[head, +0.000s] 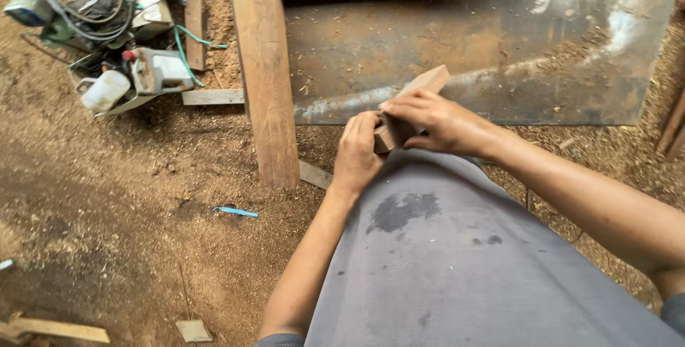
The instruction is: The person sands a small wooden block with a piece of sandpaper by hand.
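Hands and workpiece, seen from above the person's grey-clad lap (457, 261). We see the wooden block (417, 101), a short pale offcut, held tilted just beyond the knee, its far end raised over the edge of the rusty metal sheet (499, 40) and its near end low between the hands. Our right hand (435, 122) lies over the block from above, fingers closed along its upper face and side, and clamps it. Our left hand (359, 151) meets the near end, fingers curled against it; whether it pinches the wood or presses something small against it we cannot tell, as the fingertips are hidden. We judge the step in hand to be close work on the near end of the block, steadied by both hands; any further stroke there calls for the right hand's firm grip and for the block kept clear of the lap. A long plank (265, 69) lies on the sawdust floor (107, 197) just left of the hands, along the sheet's edge. Well apart, at upper left, a heap of tools and coiled cable (93, 4) rests beside a white jug (105, 92), and a blue strip (235, 211) lies on the sawdust.
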